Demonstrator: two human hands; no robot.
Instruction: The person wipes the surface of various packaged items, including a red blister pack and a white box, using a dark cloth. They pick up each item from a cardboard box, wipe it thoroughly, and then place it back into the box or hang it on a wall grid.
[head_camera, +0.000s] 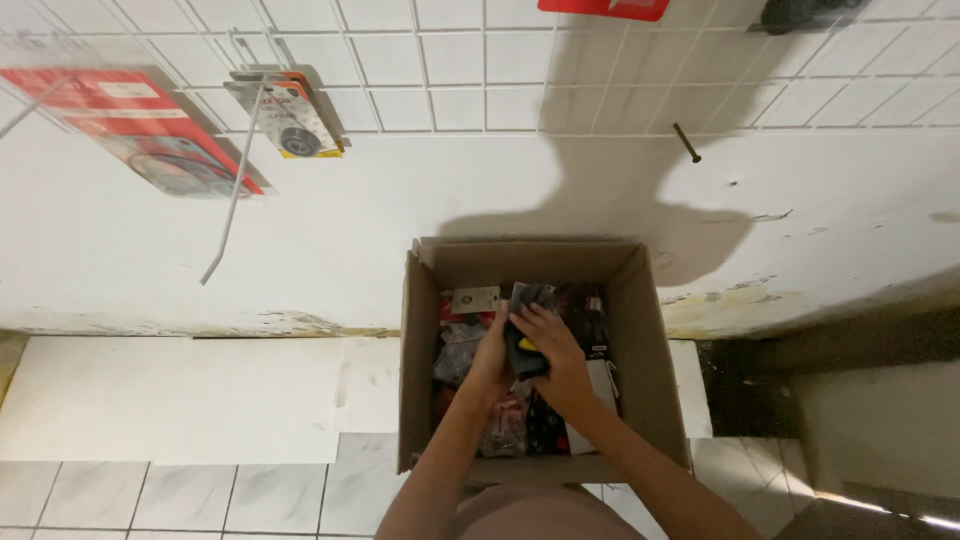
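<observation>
At the far left, a red blister pack (130, 128) hangs on the white wire grid (450, 70) fixed to the wall, and just to its right hangs a smaller orange-edged pack (285, 112) showing a round metal part. A thin white rod (235, 190) slants down from the grid across the wall below them.

Lower and toward the middle, an open cardboard box (418, 370) stands on the tiled floor (180, 490) against the wall, filled with small packaged goods in red, black and clear wrap.

Both bare forearms come up from the bottom edge and reach down into the box, converging over its middle. The left hand (490, 360) is bent at the wrist, fingers curled against the left side of a dark packaged item (527, 330) with a yellow spot. The right hand (558, 355) lies over the same item from the right, fingers folded over its top and thumb beneath, so the 2 hands clasp it between them. The item sits just above the other packs, in the upper middle of the box.

To the right, a dark bolt (687, 143) sticks out of the wall.
</observation>
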